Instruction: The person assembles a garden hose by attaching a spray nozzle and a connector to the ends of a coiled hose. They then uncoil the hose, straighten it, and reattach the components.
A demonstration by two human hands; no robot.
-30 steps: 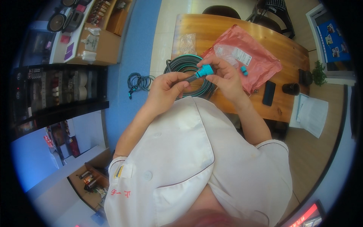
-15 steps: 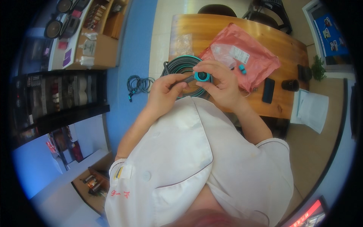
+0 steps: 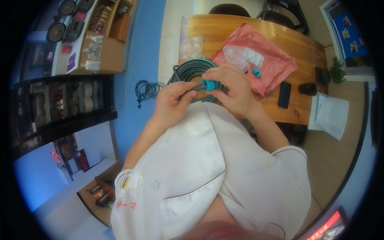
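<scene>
My left hand point(image 3: 170, 100) is closed round the dark end of a garden hose point(image 3: 199, 87), pinched between thumb and fingers. A teal and dark hose connector point(image 3: 209, 85) sits between the thumb and fingers of my right hand point(image 3: 237, 89), against the hose end. Whether the hose end is inside the connector I cannot tell. Behind both hands lies a coiled green-and-black hose point(image 3: 191, 65), partly hidden by them. Another small teal connector point(image 3: 257, 72) rests on a red plastic bag point(image 3: 278, 64) to the right.
The wooden table point(image 3: 306, 46) also carries crumpled clear plastic point(image 3: 195, 47), a black phone point(image 3: 284, 95) and a dark cup point(image 3: 307, 89). White papers point(image 3: 331, 117) lie off its right end. A thinner coiled hose point(image 3: 147, 89) is on the blue floor strip. Dark chairs point(image 3: 229, 10) stand beyond.
The connector has turned: its round opening, which faced me, now points toward the hose end on the left. Both hands keep their grip and have barely shifted.
</scene>
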